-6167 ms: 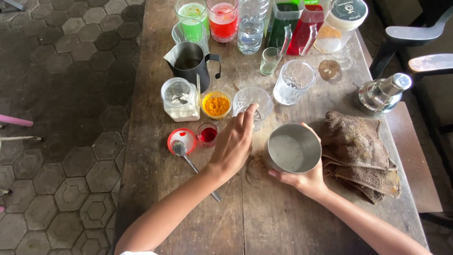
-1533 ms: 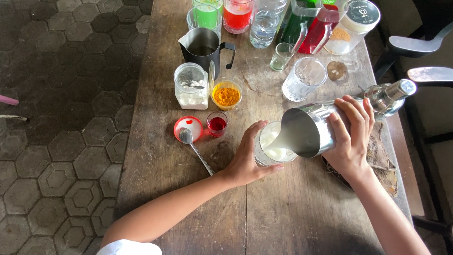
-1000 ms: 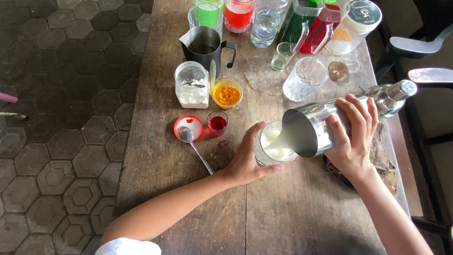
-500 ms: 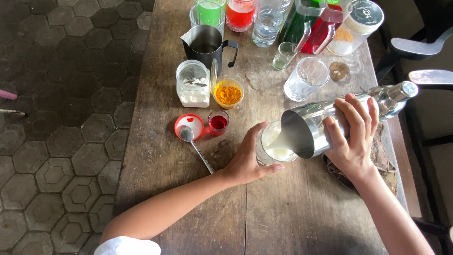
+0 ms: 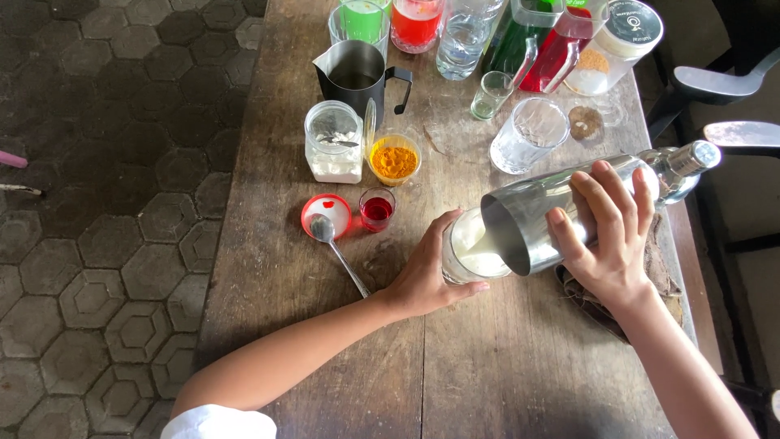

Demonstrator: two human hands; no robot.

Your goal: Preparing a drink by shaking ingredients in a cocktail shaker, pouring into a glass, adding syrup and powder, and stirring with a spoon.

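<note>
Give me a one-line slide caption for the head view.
Right hand tips a steel shaker cup over a glass of white liquid gripped by the left hand.

- Two bare forearms extend over the scene, with no watch, ring or bracelet visible on either.
- The left hand (image 5: 426,272) and right hand (image 5: 608,236) are ungloved, the nails short and plain.
- A white sleeve edge (image 5: 218,423) shows at the left upper arm, possibly a T-shirt.
</note>
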